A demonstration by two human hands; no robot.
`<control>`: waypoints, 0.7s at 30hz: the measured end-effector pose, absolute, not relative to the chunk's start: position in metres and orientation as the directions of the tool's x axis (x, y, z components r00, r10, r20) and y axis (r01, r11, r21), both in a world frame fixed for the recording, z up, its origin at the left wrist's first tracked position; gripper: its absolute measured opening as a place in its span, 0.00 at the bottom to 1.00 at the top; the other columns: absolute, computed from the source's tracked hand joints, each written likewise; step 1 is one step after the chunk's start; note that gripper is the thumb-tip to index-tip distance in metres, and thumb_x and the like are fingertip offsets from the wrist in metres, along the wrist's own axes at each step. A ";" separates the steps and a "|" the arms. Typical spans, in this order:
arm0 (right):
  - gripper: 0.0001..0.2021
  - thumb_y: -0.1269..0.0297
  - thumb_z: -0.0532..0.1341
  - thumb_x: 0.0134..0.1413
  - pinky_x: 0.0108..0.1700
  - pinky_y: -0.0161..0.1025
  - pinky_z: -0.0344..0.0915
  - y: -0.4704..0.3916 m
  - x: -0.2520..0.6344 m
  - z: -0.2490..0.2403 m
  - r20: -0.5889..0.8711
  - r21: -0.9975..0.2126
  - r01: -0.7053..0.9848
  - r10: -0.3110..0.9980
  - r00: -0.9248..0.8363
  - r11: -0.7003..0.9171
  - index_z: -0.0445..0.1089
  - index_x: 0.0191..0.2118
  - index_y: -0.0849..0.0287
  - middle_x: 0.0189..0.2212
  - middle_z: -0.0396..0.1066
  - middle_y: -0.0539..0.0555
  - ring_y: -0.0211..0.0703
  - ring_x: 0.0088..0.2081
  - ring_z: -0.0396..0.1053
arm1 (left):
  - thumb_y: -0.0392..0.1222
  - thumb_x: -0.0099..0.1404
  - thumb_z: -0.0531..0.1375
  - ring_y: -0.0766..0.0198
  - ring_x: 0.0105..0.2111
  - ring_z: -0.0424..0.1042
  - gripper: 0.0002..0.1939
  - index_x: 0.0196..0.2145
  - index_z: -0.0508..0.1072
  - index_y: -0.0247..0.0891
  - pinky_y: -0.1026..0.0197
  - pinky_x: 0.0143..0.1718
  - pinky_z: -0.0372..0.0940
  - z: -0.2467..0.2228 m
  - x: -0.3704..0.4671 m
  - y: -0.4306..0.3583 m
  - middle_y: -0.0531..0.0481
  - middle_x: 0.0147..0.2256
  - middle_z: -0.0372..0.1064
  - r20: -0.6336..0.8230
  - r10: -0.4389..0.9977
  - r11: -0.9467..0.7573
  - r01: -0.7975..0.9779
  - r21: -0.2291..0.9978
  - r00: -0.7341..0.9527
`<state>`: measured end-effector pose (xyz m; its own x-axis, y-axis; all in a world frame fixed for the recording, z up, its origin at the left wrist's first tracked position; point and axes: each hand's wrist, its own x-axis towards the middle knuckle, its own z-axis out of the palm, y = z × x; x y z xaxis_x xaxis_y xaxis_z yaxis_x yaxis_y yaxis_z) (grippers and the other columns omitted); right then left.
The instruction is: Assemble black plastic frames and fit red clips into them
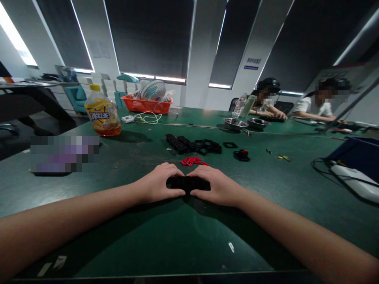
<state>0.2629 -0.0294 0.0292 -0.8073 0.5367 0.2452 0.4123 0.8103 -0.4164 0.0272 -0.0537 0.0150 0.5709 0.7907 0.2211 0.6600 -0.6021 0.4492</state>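
My left hand (160, 183) and my right hand (217, 185) rest on the green table, fingertips facing each other and almost meeting. Both curl, thumbs nearest me, around the two ends of a black block (188, 183). It looks like plastic, but its details are lost in shadow and the hands cover its ends. Just beyond the fingers lies a small pile of red plastic frames (194, 161). Farther back are black square blocks (180, 143) in rows and several black square frames (209, 146). A black part with a red piece (242, 154) sits to their right.
At left stand a bottle of orange drink (102, 112) and a blurred flat object (63, 154). An orange basket (146, 104) holds a fan, with a white cable (151, 117) nearby. Metal bowls (235, 124) stand back right, near two seated people. A dark blue bin (358, 157) is at right.
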 end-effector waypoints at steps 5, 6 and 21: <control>0.17 0.63 0.66 0.55 0.50 0.48 0.67 -0.030 0.263 0.030 0.227 -0.414 0.425 0.543 -0.808 0.805 0.72 0.50 0.61 0.44 0.74 0.60 0.50 0.46 0.71 | 0.50 0.60 0.65 0.51 0.46 0.70 0.18 0.45 0.75 0.37 0.51 0.48 0.65 0.015 0.027 -0.053 0.42 0.43 0.73 0.218 0.795 -0.596 0.665 0.449 0.565; 0.17 0.63 0.66 0.55 0.50 0.48 0.67 -0.030 0.262 0.030 0.226 -0.411 0.429 0.545 -0.807 0.804 0.72 0.50 0.61 0.44 0.74 0.60 0.50 0.46 0.71 | 0.49 0.60 0.65 0.51 0.46 0.70 0.18 0.45 0.75 0.37 0.51 0.48 0.65 0.015 0.027 -0.053 0.42 0.43 0.73 0.218 0.795 -0.597 0.666 0.447 0.566; 0.16 0.64 0.67 0.55 0.46 0.46 0.67 -0.032 0.261 0.033 0.205 -0.406 0.446 0.555 -0.806 0.798 0.73 0.48 0.65 0.41 0.74 0.61 0.49 0.44 0.70 | 0.48 0.61 0.64 0.51 0.47 0.67 0.18 0.46 0.74 0.36 0.49 0.51 0.62 0.015 0.027 -0.053 0.42 0.44 0.72 0.219 0.777 -0.618 0.650 0.442 0.590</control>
<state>0.2609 -0.0316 0.0325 -0.8060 0.5552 0.2054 0.4458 0.7975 -0.4065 0.0272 -0.0532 0.0152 0.5897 0.7772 0.2194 0.6499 -0.6180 0.4424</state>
